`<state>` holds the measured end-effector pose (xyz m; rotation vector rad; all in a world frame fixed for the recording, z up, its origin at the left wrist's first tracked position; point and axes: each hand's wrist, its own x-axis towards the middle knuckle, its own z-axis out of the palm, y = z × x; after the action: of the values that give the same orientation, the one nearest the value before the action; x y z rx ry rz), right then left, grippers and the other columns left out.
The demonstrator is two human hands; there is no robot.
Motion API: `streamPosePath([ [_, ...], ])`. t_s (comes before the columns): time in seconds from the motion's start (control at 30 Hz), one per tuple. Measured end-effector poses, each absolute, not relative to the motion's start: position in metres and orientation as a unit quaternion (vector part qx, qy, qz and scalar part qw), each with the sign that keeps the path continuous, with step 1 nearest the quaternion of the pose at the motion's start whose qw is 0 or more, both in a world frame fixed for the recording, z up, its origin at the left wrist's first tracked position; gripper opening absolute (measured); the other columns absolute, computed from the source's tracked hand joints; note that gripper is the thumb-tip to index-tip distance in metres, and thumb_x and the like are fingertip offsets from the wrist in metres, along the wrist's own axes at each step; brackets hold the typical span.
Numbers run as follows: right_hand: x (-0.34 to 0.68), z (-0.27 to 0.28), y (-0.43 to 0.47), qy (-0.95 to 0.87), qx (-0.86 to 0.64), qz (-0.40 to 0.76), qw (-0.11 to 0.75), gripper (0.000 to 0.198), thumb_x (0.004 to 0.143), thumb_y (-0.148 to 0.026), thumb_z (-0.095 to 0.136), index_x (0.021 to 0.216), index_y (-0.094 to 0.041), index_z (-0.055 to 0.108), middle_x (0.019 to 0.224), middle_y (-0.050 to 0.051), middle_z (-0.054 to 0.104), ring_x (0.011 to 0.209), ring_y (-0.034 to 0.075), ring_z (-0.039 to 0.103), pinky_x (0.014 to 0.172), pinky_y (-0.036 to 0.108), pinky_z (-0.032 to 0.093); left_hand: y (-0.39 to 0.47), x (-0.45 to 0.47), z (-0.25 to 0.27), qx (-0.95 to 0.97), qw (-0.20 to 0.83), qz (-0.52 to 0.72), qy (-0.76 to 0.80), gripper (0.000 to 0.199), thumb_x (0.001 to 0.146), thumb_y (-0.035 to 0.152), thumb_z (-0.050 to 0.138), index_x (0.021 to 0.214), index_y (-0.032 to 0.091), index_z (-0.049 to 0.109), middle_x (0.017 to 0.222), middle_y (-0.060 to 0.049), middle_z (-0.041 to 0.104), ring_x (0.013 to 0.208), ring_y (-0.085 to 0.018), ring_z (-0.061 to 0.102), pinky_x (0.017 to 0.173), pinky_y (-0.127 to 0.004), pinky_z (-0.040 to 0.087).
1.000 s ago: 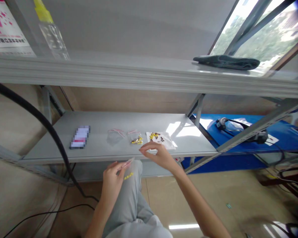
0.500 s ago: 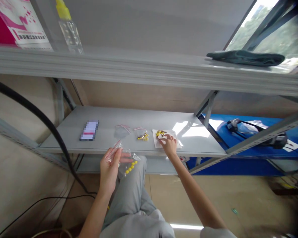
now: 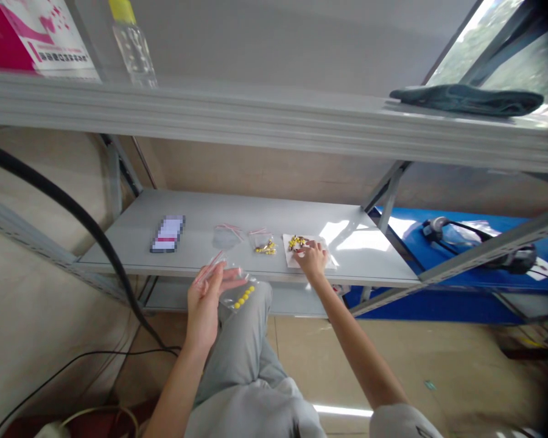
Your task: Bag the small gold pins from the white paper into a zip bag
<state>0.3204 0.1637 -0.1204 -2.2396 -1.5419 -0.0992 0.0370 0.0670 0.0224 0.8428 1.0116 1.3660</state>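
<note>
My left hand (image 3: 205,299) is closed on a clear zip bag (image 3: 229,297) held in front of the shelf edge, above my knee. Several round yellow pieces lie in a row along the bag's bottom. On the shelf, my right hand (image 3: 312,258) reaches down over a white sheet (image 3: 293,261), its fingers bent at a small pile of yellow and dark pieces (image 3: 296,243). Whether a piece is between those fingertips is too small to see. Left of the sheet lies a second clear bag (image 3: 265,245) with yellow and dark pieces in it, and further left an empty-looking clear bag (image 3: 227,237).
A phone (image 3: 168,234) lies at the left of the grey shelf (image 3: 196,207). An upper shelf beam (image 3: 256,121) crosses above my hands, bearing a yellow-capped bottle (image 3: 134,52) and a folded cloth (image 3: 468,100). A black hose (image 3: 91,228) curves down on the left.
The view has shifted slightly. My left hand still holds the bag, which now hangs a little higher and tilted. My right hand stays at the pile with its fingers slightly moved.
</note>
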Motion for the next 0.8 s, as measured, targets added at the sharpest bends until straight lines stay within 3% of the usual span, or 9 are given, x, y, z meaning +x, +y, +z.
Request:
streamPosePath([
  [0.33,0.319,-0.133,0.168,-0.508,-0.826,-0.026,0.241,0.028,0.078,-0.039,0.053,0.084,-0.021,0.073,0.109,0.009,0.058,0.102,0.026,0.043,0.086,0.038,0.026,0.062,0.037,0.032,0.283,0.664,0.596,0.351,0.029,0.068,0.029,0.072,0.09,0.014,0.061,0.085,-0.005,0.071,0.085,-0.025,0.068,0.091,-0.049,0.047],
  [0.8,0.32,-0.141,0.162,-0.504,-0.818,-0.033,0.277,0.028,0.073,-0.038,0.054,0.08,-0.019,0.073,0.107,0.009,0.059,0.1,0.025,0.043,0.09,0.038,0.026,0.06,0.039,0.033,0.29,0.682,0.574,0.35,0.04,0.072,0.029,0.069,0.108,0.015,0.057,0.088,-0.006,0.071,0.084,-0.026,0.069,0.095,-0.048,0.044],
])
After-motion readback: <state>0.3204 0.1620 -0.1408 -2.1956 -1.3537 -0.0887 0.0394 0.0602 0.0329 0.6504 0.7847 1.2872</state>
